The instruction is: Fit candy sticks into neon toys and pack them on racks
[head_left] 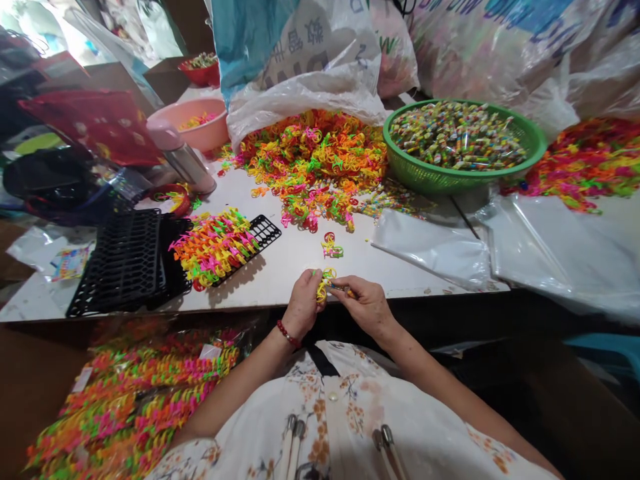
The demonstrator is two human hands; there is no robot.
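Note:
My left hand [303,301] is closed around a small yellow and green plastic toy ring [325,283] at the near edge of the white table [300,257]. My right hand [364,303] pinches a thin wrapped candy stick [344,289] against that ring. Both hands touch each other just above my lap. A few loose plastic rings [331,247] lie on the table just beyond my hands. A black grid rack [260,233] to the left holds rows of finished neon rings [215,245].
A big heap of neon plastic rings [315,160] spills from a plastic sack [300,67]. A green basket [460,173] holds wrapped candy sticks. Clear plastic bags [435,247] lie to the right. More black racks [125,260], a pink bowl [200,130] and a bottle [185,157] stand left.

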